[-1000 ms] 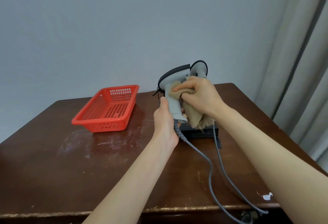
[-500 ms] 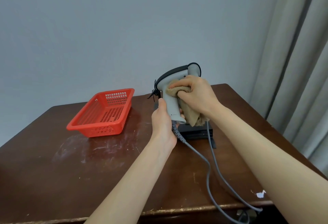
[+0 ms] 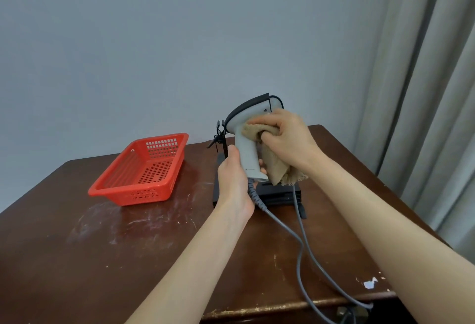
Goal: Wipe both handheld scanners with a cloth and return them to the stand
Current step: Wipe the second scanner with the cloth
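Note:
A grey handheld scanner (image 3: pixel 246 149) with a dark top stands upright above the black stand (image 3: pixel 272 192). My left hand (image 3: pixel 235 177) grips the bottom of its handle. My right hand (image 3: pixel 286 138) holds a tan cloth (image 3: pixel 276 169) bunched against the right side of the scanner's head and neck; the cloth's loose end hangs down beside the handle. Behind my right hand, only a sliver of the second scanner (image 3: pixel 276 101) shows. Two grey cables (image 3: pixel 299 241) run from the scanners over the table's front edge.
A red perforated plastic basket (image 3: pixel 140 169) sits on the brown wooden table (image 3: pixel 128 246) to the left of the stand. Grey curtains (image 3: pixel 431 92) hang at the right. A black clip arm (image 3: pixel 221 136) rises at the stand's left.
My right hand slid the cloth from the scanner's handle area up to the side of its head. My view shifted, so the second scanner is now mostly hidden behind my right hand.

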Motion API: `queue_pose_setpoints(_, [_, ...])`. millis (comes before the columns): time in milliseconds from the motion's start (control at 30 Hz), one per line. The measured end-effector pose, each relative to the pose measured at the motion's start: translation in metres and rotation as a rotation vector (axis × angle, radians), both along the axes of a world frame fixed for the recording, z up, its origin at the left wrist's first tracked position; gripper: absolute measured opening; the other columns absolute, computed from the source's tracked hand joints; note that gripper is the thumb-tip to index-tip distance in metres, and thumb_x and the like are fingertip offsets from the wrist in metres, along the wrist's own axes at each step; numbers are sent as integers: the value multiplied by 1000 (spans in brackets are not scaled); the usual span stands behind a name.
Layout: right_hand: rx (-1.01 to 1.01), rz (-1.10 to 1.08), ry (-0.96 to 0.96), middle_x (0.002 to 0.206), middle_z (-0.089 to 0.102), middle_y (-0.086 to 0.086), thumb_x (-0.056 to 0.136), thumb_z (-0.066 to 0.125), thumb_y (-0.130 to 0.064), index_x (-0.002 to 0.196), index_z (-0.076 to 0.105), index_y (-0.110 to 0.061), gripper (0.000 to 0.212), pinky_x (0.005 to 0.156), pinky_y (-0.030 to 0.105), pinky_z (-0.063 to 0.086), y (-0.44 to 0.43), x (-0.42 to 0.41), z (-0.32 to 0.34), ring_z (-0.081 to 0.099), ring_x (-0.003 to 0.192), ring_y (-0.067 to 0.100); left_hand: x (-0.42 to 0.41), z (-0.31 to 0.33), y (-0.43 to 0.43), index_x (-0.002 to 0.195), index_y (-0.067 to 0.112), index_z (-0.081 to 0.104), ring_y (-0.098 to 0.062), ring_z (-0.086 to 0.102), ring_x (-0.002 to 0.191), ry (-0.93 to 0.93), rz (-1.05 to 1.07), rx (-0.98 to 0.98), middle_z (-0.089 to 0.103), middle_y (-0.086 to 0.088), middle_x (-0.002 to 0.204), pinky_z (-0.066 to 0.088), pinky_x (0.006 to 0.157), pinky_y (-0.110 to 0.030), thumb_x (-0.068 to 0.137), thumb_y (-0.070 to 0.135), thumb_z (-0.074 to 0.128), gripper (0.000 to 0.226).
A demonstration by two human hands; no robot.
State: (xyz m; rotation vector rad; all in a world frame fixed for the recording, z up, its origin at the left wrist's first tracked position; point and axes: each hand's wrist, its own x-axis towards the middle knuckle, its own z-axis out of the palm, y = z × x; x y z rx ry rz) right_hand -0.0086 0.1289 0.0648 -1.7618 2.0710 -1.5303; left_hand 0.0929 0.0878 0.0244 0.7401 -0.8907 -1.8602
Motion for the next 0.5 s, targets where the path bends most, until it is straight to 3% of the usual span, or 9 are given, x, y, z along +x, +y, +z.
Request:
queue_pose_setpoints(100, [78,130,-2,83,60,-7,78,55,-6,83,73,-39,37,79,28,48,7,8,-6,57,82,9,-2,-1,-4,85,11,60,-16,56,57,-46,27,-32,62,-4,68,46,55,-28,101,33,40,34])
queue_pose_setpoints(167, [111,199,-45,73,60,-11,75,57,-6,76,75,-33,33,76,29,48,11,11,-7,56,73,6,-3,-3,-6,87,11,61,-16,57,62,-62,41,-36,61,-4,73,45,59,-30,101,35,40,34])
queue_pose_setpoints(233, [83,123,-22,77,61,-9,76,56,-7,81,75,-28,29,75,30,48,7,7,-6,57,76,9,-4,-6,-5,92,11,60,-16,58,64,-76,32,-51,62,-5,76,47,59,-29,101,35,39,34])
queue_pose_setpoints(333, [20,-56,60,78,51,-16,80,53,-9,97,73,-34,36,67,20,41,-1,2,-6,51,89,5,-7,-7,-3,102,12,58,-17,60,63,-71,15,-72,63,-8,82,50,55,-28,101,36,38,31])
queue_pose_setpoints(400, [50,-14,54,78,48,-17,81,53,-8,97,73,-35,37,70,24,43,0,2,-8,51,88,6,-7,-8,-5,102,13,57,-19,59,69,-72,34,-80,62,-10,89,50,61,-31,102,36,37,30])
queue_pose_setpoints(500, [137,139,42,75,55,-19,78,57,-11,81,73,-42,35,79,35,50,9,8,-11,54,75,4,-4,-11,-7,107,13,58,-21,62,80,-75,54,-75,64,-9,96,51,71,-36,102,39,33,37])
